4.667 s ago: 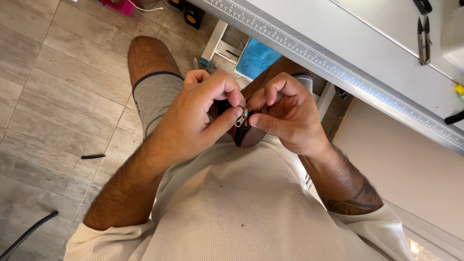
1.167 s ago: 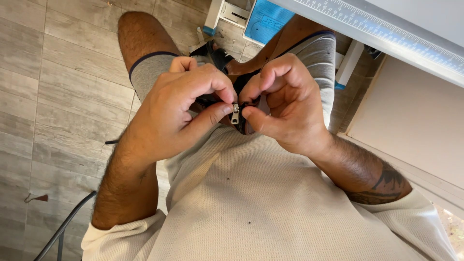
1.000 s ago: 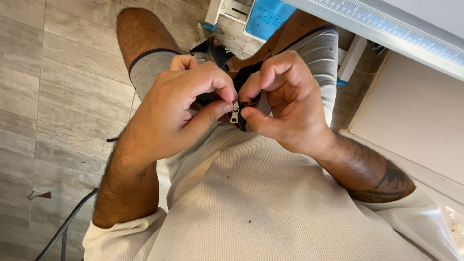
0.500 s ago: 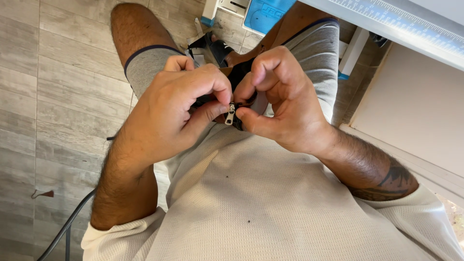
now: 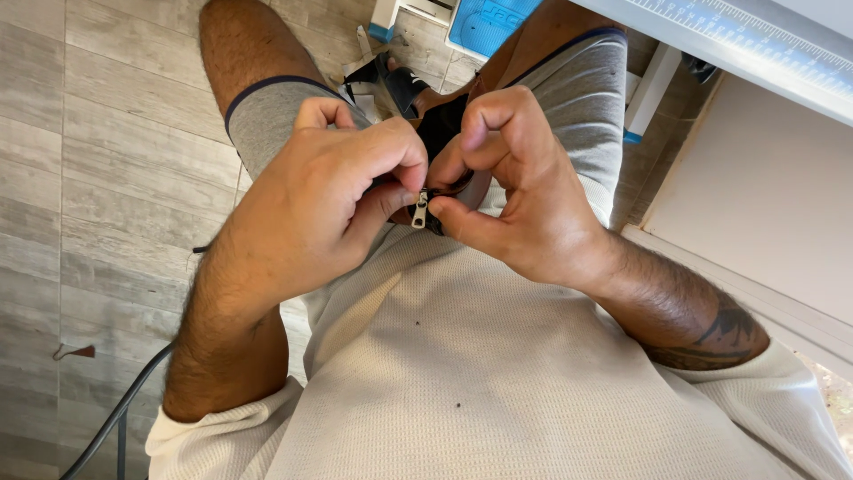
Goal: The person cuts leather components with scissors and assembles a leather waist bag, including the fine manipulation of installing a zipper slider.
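Both hands pinched together on a tiny zipper, right over the lap

Left hand [image 5: 320, 209] nips the silver zipper pull [image 5: 419, 212] between thumb and forefinger; right hand [image 5: 520, 191], at 3 o'clock from it, clamps the dark fabric piece [image 5: 442, 133], fingertips touching. Grey cable [image 5: 107, 427] on the tile floor [image 5: 98, 124] at 7 o'clock.

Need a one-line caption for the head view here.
Seated person's left hand and right hand pinch a small metal zipper pull on a dark item held over the lap.
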